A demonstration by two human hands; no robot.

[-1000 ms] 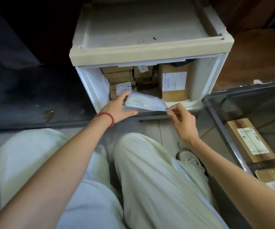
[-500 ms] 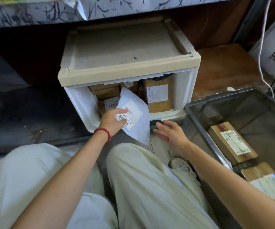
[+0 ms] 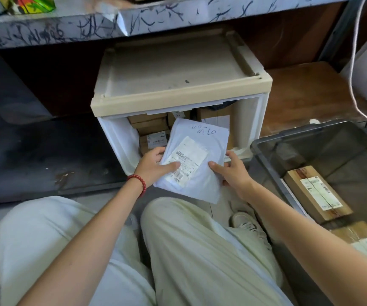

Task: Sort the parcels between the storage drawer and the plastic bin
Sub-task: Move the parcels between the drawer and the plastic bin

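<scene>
From my remote seat, both the left hand (image 3: 153, 165) and right hand (image 3: 233, 171) are pinching the flat white plastic mailer (image 3: 196, 160) in front of the white storage drawer (image 3: 116, 138), and 1 loose thumb probably lets that slick bag slide floorward before reaching the grey plastic bin (image 3: 266, 146).

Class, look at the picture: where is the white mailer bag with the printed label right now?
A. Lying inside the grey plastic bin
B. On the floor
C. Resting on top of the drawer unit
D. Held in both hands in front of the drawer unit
D: the white mailer bag is gripped by the left hand and right hand before the drawer unit.
</scene>
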